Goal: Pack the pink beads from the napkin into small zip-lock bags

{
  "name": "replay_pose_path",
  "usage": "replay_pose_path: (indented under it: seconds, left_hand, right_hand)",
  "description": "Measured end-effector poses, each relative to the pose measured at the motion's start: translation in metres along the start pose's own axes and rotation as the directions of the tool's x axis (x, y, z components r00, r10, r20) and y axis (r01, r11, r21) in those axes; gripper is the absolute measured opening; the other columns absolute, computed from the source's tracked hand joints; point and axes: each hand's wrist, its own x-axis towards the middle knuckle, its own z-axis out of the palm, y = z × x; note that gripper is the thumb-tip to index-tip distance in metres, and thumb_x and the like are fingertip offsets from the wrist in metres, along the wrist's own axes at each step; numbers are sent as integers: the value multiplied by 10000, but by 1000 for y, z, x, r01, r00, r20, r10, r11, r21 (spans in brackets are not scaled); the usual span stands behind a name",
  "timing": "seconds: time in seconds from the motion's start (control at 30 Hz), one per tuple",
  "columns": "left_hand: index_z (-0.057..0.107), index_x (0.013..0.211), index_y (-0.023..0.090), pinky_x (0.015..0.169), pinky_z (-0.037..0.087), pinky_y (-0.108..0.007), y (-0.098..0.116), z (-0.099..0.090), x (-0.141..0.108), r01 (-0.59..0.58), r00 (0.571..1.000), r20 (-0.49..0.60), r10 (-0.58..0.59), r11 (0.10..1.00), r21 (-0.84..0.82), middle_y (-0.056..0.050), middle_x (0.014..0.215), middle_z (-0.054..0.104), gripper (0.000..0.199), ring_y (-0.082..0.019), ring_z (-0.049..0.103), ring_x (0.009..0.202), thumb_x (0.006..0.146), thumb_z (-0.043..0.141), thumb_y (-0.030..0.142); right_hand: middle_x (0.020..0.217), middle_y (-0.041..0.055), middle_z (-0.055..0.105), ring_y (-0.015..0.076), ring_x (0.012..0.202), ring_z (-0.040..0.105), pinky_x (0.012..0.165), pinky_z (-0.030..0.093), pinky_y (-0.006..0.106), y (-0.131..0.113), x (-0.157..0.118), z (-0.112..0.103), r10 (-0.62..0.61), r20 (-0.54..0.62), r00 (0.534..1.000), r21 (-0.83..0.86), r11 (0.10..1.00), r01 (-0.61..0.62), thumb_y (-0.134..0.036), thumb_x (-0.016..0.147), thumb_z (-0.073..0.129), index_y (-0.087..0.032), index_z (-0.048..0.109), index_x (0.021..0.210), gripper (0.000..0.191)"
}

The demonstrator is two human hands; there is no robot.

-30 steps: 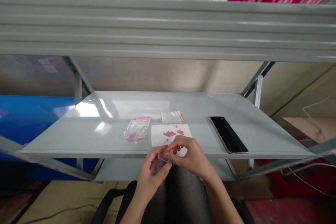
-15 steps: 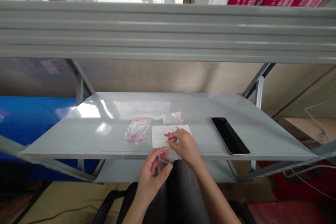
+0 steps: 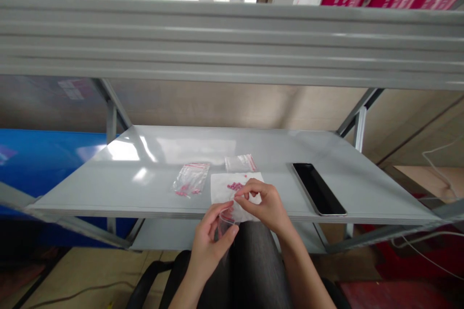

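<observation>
My left hand (image 3: 212, 246) holds a small clear plastic bag (image 3: 226, 224) upright between fingers and thumb, its mouth facing up. My right hand (image 3: 263, 205) sits just above and to the right of that bag, over a sheet of white paper (image 3: 221, 190), with its fingertips pinched together. Nothing held in them shows. A cluster of small pink beads (image 3: 235, 186) lies on the paper beside those fingertips. Any beads further right are hidden by my right hand. Left of the paper lies a clear zip bag (image 3: 191, 179) with pink beads inside.
Behind the paper lies another small clear bag (image 3: 240, 163). A black smartphone (image 3: 318, 189) lies on the grey metal shelf (image 3: 145, 183) to the right. A grey shelf beam (image 3: 232, 43) crosses above. My dark trousers show below the shelf edge.
My right hand has drawn back from the beads toward the bag in my left hand, with its fingers still pinched. My left hand and its bag have barely moved.
</observation>
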Motion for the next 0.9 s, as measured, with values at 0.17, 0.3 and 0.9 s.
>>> replay_pose_path:
  seconds: [0.17,0.3,0.9]
  left_hand:
    - [709,1165,248,1008,508,-296,-1,2,1,-12,1000,6,12,999,-53,-75,1186,693,351,-225,647,1135,818,755,269]
    - [723,1156,258,961,524,-256,-1,2,-1,-14,1000,-11,14,1000,-11,-66,1170,687,344,-194,658,1068,813,757,261]
    - [739,1137,245,949,537,-277,1,-1,-2,-6,999,-36,7,1000,24,-78,1127,687,351,-198,671,1008,790,771,282]
  right_hand:
    - [683,-12,712,152,665,641,671,490,267,-10,-10,-8,-69,145,987,252,967,31,-198,821,735,-218,762,760,69]
    - [734,19,740,170,671,644,638,486,271,10,-3,-10,25,-16,1000,-9,1000,-25,-173,858,683,-197,758,793,102]
    - [777,17,722,242,870,617,737,294,335,27,12,6,69,-45,997,-467,880,-82,-108,787,754,-211,738,719,124]
